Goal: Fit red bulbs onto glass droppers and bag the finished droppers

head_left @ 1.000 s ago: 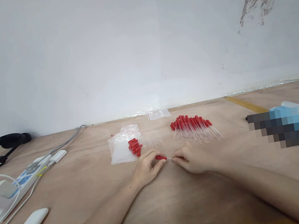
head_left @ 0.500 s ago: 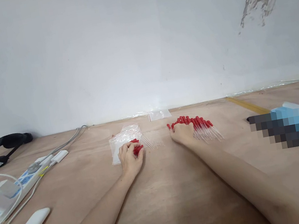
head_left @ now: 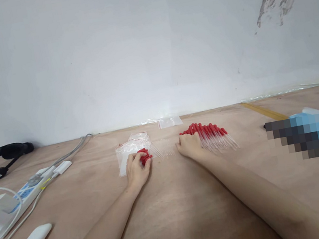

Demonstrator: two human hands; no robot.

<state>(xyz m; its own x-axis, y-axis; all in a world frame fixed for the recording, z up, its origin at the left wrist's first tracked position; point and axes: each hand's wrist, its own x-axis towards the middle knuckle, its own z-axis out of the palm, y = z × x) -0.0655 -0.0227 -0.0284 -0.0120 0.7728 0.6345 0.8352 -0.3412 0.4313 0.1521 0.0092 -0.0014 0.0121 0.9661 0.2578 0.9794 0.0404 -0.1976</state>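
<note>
We see a wooden worktop (head_left: 176, 215) from above our own two bare arms. Our left hand (head_left: 135, 169) rests on a small heap of loose red rubber caps (head_left: 145, 156) lying on a clear plastic bag (head_left: 128, 151); its fingers curl over the caps, but we cannot tell whether it pinches one. Our right hand (head_left: 189, 147) lies at the near left edge of a large pile of finished droppers (head_left: 212, 135), thin clear tubes with red caps fitted; whether it holds anything is hidden. Between our hands lies a row of bare clear tubes (head_left: 163, 148), still capless. Judging by the piles, most droppers seem assembled and a small share of caps and tubes remains.
</note>
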